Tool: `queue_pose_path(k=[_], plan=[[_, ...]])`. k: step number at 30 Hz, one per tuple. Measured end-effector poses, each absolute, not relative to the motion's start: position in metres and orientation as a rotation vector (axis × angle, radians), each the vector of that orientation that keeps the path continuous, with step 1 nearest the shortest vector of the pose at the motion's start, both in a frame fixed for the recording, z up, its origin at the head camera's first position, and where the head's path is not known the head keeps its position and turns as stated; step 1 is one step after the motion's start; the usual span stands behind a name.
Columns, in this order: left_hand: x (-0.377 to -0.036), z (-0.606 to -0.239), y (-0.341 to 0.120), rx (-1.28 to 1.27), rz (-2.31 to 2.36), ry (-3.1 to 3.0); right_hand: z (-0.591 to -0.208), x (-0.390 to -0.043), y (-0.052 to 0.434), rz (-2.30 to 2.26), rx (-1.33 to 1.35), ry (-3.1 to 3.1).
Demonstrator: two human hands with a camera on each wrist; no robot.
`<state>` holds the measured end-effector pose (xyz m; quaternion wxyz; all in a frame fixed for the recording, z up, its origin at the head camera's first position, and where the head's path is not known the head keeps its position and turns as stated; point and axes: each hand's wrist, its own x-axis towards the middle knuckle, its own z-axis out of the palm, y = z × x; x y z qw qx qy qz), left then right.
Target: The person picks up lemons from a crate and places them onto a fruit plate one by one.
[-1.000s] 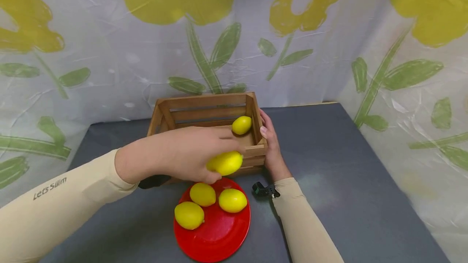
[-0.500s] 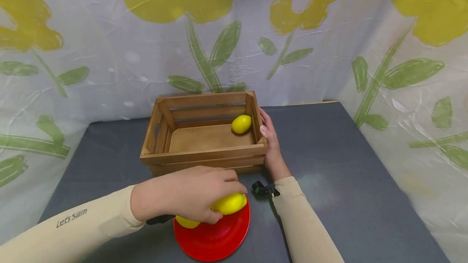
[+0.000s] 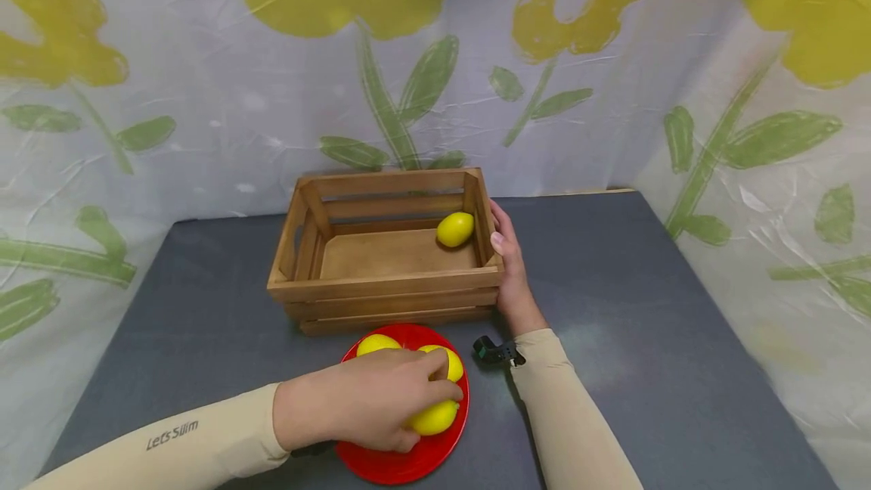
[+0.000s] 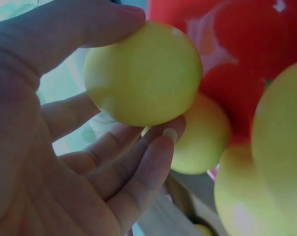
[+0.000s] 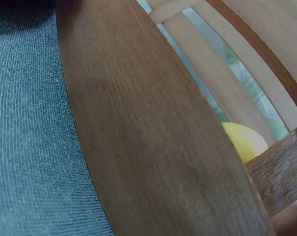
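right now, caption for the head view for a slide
Left hand grips a lemon on the red plate; right hand rests against the wooden crate.

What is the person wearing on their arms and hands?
Both arms are covered to the wrist by snug beige sleeves; the left sleeve carries small grey "Lets Slim" lettering. The left hand and right hand are bare. A small black device sits at the right wrist, by the right sleeve.
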<state>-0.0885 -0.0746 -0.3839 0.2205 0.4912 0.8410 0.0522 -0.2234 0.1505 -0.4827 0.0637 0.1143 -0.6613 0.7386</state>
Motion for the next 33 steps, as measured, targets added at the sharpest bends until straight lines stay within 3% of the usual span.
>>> queue_pose_path(k=[33], plan=[[-0.08,-0.406,-0.082,1.301,0.194,2.364,-0.481,-0.221,0.151,2.22,0.315,-2.039]])
